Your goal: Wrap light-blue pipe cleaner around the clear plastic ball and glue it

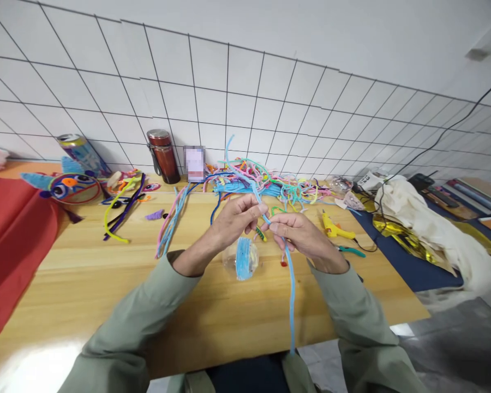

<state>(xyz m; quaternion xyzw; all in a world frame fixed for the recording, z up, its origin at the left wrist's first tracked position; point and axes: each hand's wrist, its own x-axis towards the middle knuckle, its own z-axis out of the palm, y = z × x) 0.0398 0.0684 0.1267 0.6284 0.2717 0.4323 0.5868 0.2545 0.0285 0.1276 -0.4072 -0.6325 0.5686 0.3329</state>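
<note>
The left hand [238, 218] pinches a light blue pipe cleaner [292, 295] between thumb and fingers; the right hand [292, 232] pinches the same strand just beside it, fingertips near each other; the pipe cleaner is held over the middle of the table [106, 305], one end slanting up beyond the left hand, the other hanging below the right toward the person's lap; beneath the hands sits a clear ball [229, 261] with a blue fuzzy band [243, 259] across it; behind lies a tangled pile of coloured pipe cleaners [249, 188]; a yellow glue gun [336, 226] lies near the right forearm, green-handled pliers [352, 251] just beside it; a brown flask [163, 155] stands upright by the wall.
</note>
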